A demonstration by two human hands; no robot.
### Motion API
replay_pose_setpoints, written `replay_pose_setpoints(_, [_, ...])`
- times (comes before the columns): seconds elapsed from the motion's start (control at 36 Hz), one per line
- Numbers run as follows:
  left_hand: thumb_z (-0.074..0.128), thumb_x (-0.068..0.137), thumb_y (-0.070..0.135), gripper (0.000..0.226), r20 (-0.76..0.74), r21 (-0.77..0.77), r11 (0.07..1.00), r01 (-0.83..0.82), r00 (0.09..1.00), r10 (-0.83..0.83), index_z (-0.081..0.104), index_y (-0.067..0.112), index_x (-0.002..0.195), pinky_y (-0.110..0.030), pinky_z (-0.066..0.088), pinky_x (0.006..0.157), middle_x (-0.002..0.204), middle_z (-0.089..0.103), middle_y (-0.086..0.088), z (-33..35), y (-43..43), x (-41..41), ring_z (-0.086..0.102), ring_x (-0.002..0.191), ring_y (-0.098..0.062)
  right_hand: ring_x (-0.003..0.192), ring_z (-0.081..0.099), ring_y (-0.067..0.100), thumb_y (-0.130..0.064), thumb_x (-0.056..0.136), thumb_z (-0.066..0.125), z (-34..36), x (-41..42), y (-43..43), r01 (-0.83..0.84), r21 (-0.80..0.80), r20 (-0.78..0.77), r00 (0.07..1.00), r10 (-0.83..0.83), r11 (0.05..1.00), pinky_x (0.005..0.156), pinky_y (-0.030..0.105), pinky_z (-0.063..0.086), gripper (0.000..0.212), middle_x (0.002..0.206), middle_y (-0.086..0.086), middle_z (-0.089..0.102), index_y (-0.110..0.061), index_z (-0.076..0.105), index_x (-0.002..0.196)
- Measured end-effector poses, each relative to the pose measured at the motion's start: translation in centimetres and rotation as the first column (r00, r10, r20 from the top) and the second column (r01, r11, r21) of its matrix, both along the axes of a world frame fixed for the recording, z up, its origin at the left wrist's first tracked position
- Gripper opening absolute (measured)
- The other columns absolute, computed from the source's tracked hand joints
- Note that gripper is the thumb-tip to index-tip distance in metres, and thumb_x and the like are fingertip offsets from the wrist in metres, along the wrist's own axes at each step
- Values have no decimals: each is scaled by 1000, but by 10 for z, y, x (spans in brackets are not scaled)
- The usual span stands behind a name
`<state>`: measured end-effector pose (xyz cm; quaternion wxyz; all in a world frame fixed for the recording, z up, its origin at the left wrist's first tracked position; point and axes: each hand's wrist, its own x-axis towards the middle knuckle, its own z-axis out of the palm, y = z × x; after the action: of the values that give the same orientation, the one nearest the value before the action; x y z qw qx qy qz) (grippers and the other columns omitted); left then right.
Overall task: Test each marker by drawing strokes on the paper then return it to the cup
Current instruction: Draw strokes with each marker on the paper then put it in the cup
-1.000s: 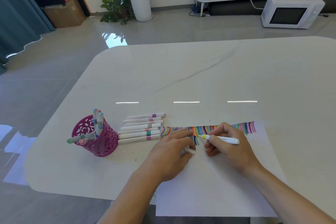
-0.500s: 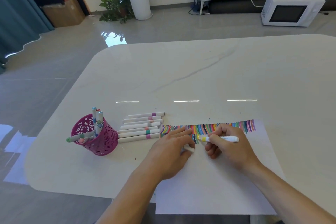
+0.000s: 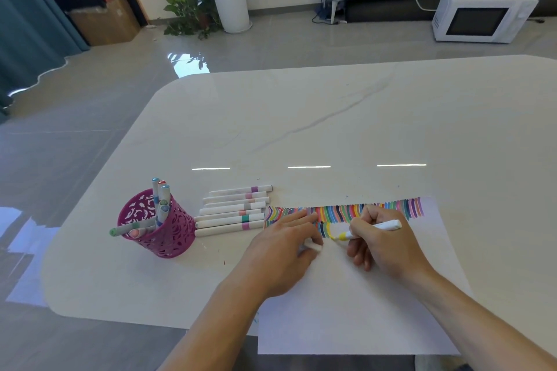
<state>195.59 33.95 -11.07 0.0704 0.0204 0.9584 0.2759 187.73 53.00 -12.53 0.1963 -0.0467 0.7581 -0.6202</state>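
My right hand (image 3: 382,244) grips a white marker with a yellow tip (image 3: 366,230), its tip touching the white paper (image 3: 346,310) just below a row of coloured strokes (image 3: 343,212). A fresh yellow stroke curves beside the tip. My left hand (image 3: 280,253) rests on the paper's left part, fingers stretched toward the strokes, thumb and palm holding a small white marker cap (image 3: 313,246). A magenta cut-out cup (image 3: 156,226) with several markers stands to the left. Several capped white markers (image 3: 235,211) lie in a row between cup and paper.
The white marble table (image 3: 331,123) ends in a rounded corner at front left. Beyond it on the floor are a white microwave (image 3: 482,13), a potted plant (image 3: 205,3) and a cardboard box (image 3: 105,21).
My right hand has drawn the yellow marker tip downward on the paper, leaving a curved yellow stroke. My left hand has stayed in place with the cap.
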Motion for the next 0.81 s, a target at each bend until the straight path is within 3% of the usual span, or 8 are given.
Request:
replay_pose_setpoints(0.14, [58, 96, 28, 18, -1, 12, 1000, 15, 1000, -15, 65, 34, 112, -13, 18, 115, 155, 37, 24, 0, -2, -1, 19, 146, 8, 41, 55, 30, -12, 78, 62, 0, -1, 3, 51, -120, 46, 998, -46, 991, 36, 25, 38, 22, 57, 26, 64, -1, 46, 67])
replay_pose_setpoints(0.19, [58, 96, 28, 17, 1, 23, 1000, 15, 1000, -15, 66, 33, 111, -3, 13, 108, 153, 39, 23, 1, -2, -1, 21, 144, 9, 42, 54, 29, -9, 84, 61, 3, -2, 3, 75, -172, 75, 995, -63, 982, 37, 26, 37, 20, 58, 24, 63, -4, 48, 69])
replay_pose_setpoints(0.31, [60, 95, 26, 17, -23, 76, 996, -37, 999, 39, 68, 30, 109, 12, 12, 89, 144, 49, 26, 3, -4, -2, 28, 133, 12, 46, 53, 26, -18, 74, 60, 14, -2, 1, 86, -236, 81, 994, -69, 968, 39, 28, 38, 12, 60, 17, 64, -7, 56, 76])
replay_pose_setpoints(0.47, [58, 97, 32, 17, -89, 169, 975, -142, 983, 159, 68, 37, 111, -8, 36, 95, 123, 59, 32, 9, -6, -6, 51, 115, 9, 55, 58, 20, -10, 85, 77, 25, -7, 2, 67, -257, -19, 997, -74, 964, 48, 25, 46, 10, 66, 10, 65, -6, 69, 89])
replay_pose_setpoints(0.64, [60, 98, 30, 15, -152, 318, 921, -225, 947, 284, 71, 36, 107, -19, 49, 85, 101, 68, 21, 12, -7, -9, 63, 98, 0, 59, 60, 21, -5, 91, 72, 32, -7, 3, 95, -304, 1, 995, -99, 948, 52, 27, 50, 4, 68, 12, 67, -2, 74, 93])
replay_pose_setpoints(0.81, [67, 95, 23, 20, -53, 530, 790, -309, 917, 394, 74, 35, 110, -21, 55, 74, 82, 73, 13, 13, -5, -11, 70, 77, -6, 60, 60, 23, -14, 101, 58, 42, -5, 1, 100, -376, 10, 994, -105, 921, 52, 28, 51, 23, 70, 14, 66, -6, 74, 86])
